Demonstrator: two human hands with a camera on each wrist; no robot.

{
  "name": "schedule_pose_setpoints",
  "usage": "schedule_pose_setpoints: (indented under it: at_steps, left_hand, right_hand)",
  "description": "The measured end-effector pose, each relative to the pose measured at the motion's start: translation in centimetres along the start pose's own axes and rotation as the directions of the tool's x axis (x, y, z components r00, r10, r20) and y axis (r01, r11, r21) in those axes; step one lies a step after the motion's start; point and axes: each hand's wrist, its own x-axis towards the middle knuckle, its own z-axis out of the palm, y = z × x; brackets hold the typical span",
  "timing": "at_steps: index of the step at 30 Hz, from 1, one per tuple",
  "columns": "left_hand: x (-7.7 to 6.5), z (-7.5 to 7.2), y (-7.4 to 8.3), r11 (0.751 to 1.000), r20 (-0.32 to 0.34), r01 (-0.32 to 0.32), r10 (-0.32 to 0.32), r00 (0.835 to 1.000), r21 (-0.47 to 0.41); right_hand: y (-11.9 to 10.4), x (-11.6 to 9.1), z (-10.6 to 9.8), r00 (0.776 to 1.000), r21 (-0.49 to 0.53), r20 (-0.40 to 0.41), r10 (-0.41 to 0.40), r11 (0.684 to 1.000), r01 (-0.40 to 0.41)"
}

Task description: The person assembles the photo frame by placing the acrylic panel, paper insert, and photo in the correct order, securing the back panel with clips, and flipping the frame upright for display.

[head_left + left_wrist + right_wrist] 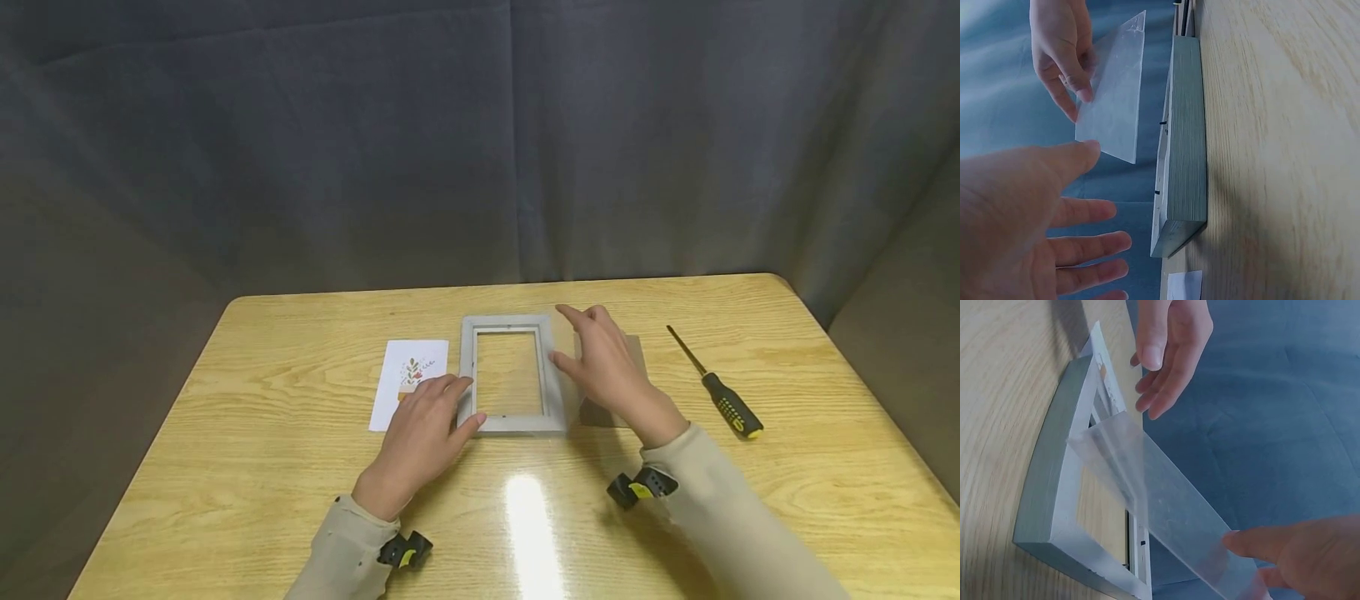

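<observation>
A pale grey picture frame [517, 423] lies flat on the table, small dark tabs showing along its inner edge. Above it my right hand [607, 367] pinches a clear plastic sheet [1166, 494] by one edge, thumb against fingers. The sheet is tilted over the frame's opening in the right wrist view and barely shows in the head view. My left hand [420, 433] is on the other side of the frame, fingers spread and holding nothing. In the left wrist view its thumb tip overlaps the sheet's lower corner [1110, 147].
Left of the frame lies a white card [386, 400] with a printed plant, partly behind my left hand. A brown backing board [636, 354] lies under my right hand. Farther right is a black and yellow screwdriver [731, 406]. A dark curtain [375, 167] hangs behind the table.
</observation>
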Motion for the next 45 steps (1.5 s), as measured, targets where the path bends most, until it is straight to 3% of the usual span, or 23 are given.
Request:
schedule_pose_setpoints:
  at_steps: [18,45]
  left_hand:
    - [-0.2,0.2,0.0,1.000,0.014,0.010,-0.010,1.000,-0.001]
    - [-0.2,0.5,-0.3,0.998,0.074,-0.002,-0.002,0.997,0.065]
  right_hand:
    - [0.3,1.8,0.6,0.998,0.005,0.008,0.058,0.998,-0.058]
    - [-0.8,4.2,1.5,0.998,-0.005,0.028,-0.060,0.998,0.060]
